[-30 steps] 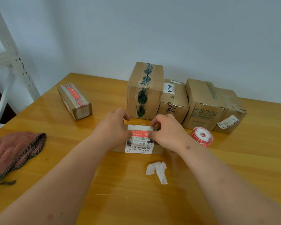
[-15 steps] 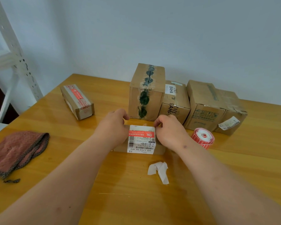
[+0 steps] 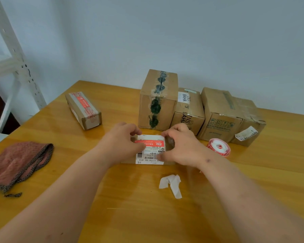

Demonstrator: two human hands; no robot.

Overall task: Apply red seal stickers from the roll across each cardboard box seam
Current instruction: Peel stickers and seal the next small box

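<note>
Red sticker (image 3: 150, 143) lies across the top of a small flat box (image 3: 168, 146) at centre of the desk (image 3: 112, 216), over the box's white shipping label (image 3: 150, 155). I see both hands on this box: left hand (image 3: 120, 139) w/ thumb pressing the sticker's left end, fingers curled over the far edge; right hand (image 3: 180, 146) gripping the box's right end, thumb down on the label near the barcode. Sticker roll (image 3: 218, 147), red w/ white core, sits just beside the right wrist. Behind: tall box (image 3: 157, 100) w/ green-printed tape, a box marked BAHA (image 3: 188, 111) touching its right side, then two more boxes (image 3: 232, 114) further right. Long box (image 3: 82, 109) w/ a red sticker on top stands apart at left. Crumpled white backing paper (image 3: 171, 185) lies near the desk's front; brownish cloth (image 3: 18, 162) at far left edge. Metal shelf frame (image 3: 12, 55) beyond the desk, left.
</note>
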